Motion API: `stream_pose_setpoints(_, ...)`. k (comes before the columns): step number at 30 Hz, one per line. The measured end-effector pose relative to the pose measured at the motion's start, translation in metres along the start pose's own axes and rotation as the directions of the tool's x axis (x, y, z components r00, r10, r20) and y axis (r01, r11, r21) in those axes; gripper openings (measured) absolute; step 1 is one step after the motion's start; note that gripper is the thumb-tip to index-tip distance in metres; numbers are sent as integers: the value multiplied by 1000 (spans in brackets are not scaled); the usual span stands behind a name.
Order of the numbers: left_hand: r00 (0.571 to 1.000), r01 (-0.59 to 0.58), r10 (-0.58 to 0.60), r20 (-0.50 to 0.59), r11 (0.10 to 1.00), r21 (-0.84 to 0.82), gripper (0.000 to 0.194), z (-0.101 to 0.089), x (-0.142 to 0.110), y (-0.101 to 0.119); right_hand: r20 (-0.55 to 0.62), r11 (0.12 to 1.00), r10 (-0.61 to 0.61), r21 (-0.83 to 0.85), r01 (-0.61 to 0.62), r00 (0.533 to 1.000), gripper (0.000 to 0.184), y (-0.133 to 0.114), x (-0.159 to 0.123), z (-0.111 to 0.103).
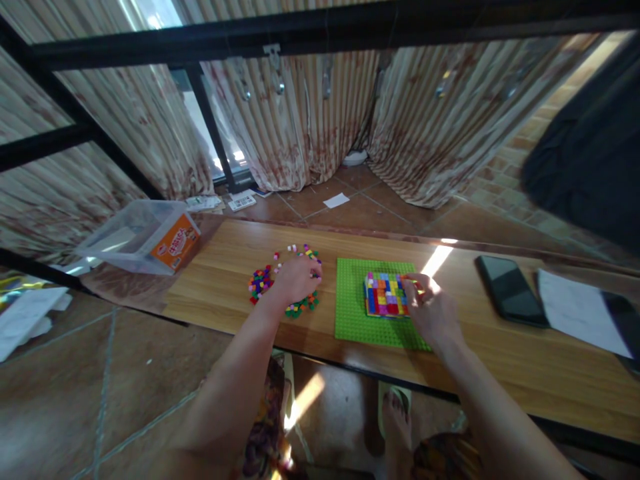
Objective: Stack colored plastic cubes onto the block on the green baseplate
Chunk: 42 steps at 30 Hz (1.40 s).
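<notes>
A green studded baseplate (350,300) lies on the table with a low block of multicoloured toy bricks (385,297) built on it. My right hand (434,313) is at the right end of this block, thumb and fingers pinched together. Reddish and yellow bits show by those fingertips, but I cannot tell whether they are held or part of the block. My left hand (295,279) is over the loose small bricks (260,283) left of the baseplate, its fingers closed in a pinch. A dark speck shows at its fingertips, too small to name.
A wooden table (215,273) carries a black phone (511,290) and a white paper (580,310) at the right. A clear plastic box (135,233) with an orange label is beyond the table's left end. Curtains (300,127) and a dark metal frame (320,40) stand behind.
</notes>
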<state>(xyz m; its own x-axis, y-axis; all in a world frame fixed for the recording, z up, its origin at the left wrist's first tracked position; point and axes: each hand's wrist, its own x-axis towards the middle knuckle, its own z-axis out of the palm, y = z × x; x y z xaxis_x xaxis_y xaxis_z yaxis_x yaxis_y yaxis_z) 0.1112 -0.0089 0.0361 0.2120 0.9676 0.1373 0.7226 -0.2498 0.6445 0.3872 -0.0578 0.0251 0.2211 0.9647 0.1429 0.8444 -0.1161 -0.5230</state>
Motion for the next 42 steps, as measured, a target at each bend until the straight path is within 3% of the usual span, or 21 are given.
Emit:
stream_pose_setpoints(3,1000,2,1,-25,993,118,12,5,-1,9,4,999,11,30,-11,1000,36,0,-1,0)
stream_pose_setpoints(9,994,-27,-12,106,932,362,16,8,-1,13,0,1000,15,21,-15,1000,39,0,0,2)
stream_pose_setpoints(12,991,-58,7,131,919,390,18,6,-1,15,-4,1000,14,8,-14,1000,38,-2,0,1)
stream_pose_setpoints(15,990,-83,45,135,952,293,15,7,1,21,8,999,42,32,-42,999,37,-4,0,0)
stream_pose_setpoints(18,988,-88,79,135,994,65,14,14,3,29,7,999,40,37,-40,999,37,-5,0,0)
stream_pose_setpoints(23,985,-59,100,143,962,-266,15,36,5,46,6,998,17,58,-18,1000,39,-5,-1,0)
stream_pose_setpoints(30,988,-14,65,138,938,-346,8,51,4,60,5,1000,-10,2,10,1000,42,-3,0,2)
stream_pose_setpoints(36,992,-11,48,114,952,-306,12,58,9,59,-11,1000,-23,-7,23,1000,39,-3,1,2)
stream_pose_setpoints(42,990,50,15,143,896,-441,12,63,15,56,10,1000,-18,-11,18,1000,39,-4,0,1)
